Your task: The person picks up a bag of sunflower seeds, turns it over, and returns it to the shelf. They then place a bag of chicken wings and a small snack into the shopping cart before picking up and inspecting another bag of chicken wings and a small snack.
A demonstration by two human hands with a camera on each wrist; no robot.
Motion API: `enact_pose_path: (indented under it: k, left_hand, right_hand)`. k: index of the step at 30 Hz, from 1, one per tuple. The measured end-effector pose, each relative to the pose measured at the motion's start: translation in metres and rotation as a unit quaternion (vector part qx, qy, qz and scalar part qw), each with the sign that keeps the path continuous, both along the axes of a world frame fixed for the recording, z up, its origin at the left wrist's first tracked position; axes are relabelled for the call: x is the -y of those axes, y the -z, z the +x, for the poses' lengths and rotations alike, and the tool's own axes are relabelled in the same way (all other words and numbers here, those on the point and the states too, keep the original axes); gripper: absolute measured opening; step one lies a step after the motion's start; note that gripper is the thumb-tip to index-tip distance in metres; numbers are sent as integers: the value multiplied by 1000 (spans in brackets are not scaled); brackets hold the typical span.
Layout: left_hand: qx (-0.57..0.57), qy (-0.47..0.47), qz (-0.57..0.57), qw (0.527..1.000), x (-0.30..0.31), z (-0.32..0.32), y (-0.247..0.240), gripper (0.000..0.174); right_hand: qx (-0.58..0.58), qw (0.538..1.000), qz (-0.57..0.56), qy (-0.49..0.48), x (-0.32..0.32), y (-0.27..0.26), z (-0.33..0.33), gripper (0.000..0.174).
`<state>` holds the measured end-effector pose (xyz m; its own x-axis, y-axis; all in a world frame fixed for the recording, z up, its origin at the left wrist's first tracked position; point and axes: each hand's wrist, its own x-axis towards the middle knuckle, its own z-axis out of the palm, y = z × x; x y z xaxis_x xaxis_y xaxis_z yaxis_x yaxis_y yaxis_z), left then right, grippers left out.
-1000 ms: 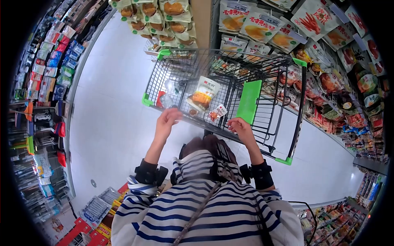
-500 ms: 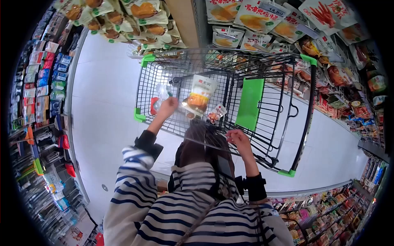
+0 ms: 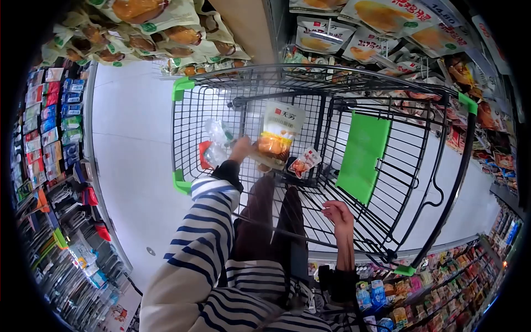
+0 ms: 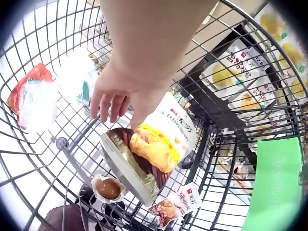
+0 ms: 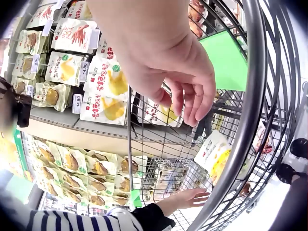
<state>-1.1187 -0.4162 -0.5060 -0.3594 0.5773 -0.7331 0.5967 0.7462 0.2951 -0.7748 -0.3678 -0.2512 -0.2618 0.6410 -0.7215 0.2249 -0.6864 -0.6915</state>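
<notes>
My left hand (image 3: 241,148) reaches down inside the shopping cart (image 3: 182,133), beside a large white and yellow snack pouch (image 3: 283,124). Seen from the left wrist, its fingers hang loosely bent and the thumb overlaps the pouch (image 4: 159,139). A small white and red packet (image 3: 304,162) lies right of the pouch, and a round brown packaged item (image 4: 108,188) sits by its lower end. Clear plastic packaging (image 3: 217,131) and a red packet (image 3: 204,155) lie left of this hand. My right hand (image 3: 338,216) hovers near the cart's near side, fingers relaxed, holding nothing.
A green plastic panel (image 3: 364,157) is fixed in the cart's right part. Pouches hang on a shelf (image 3: 323,36) beyond the cart, with more pouches (image 3: 182,36) at upper left. Other store shelves stand left and lower right, with pale floor (image 3: 119,138) between.
My left hand has moved from the cart's near rim down and in beside the snack pouch. My right hand has drawn slightly back. The cart looks larger and closer now.
</notes>
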Motion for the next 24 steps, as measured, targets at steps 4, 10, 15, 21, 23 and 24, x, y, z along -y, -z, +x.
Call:
enact_pose_path:
  k: [4,10,15,21,23,24]
  left_hand:
    - [36,-5,-10,999,7,7,19,54]
    - [178,-40,111,977,-10,15,-36,34]
    - [201,-134,71,968,-33,36,-57,23]
    - [215,-207,160,941,-39,26,-99,4]
    - [197,-212,248,925,-17,4,-73,16]
    - [186,-211,290,915,-6,-7,-60,24]
  right_hand:
    - [0,1000,9,-5,-3,5,-12,15]
    - [0,1000,-13,-10,3,12,-23,16]
    - [-3,1000,-7,6,0,12,-28,14]
    - [-9,1000,-7,-1,-6,15,-35,14]
    - [-13,1000,-13,-19,-5,17,-37,14]
    - [-15,999,-17,-24,-4,18,-39,14]
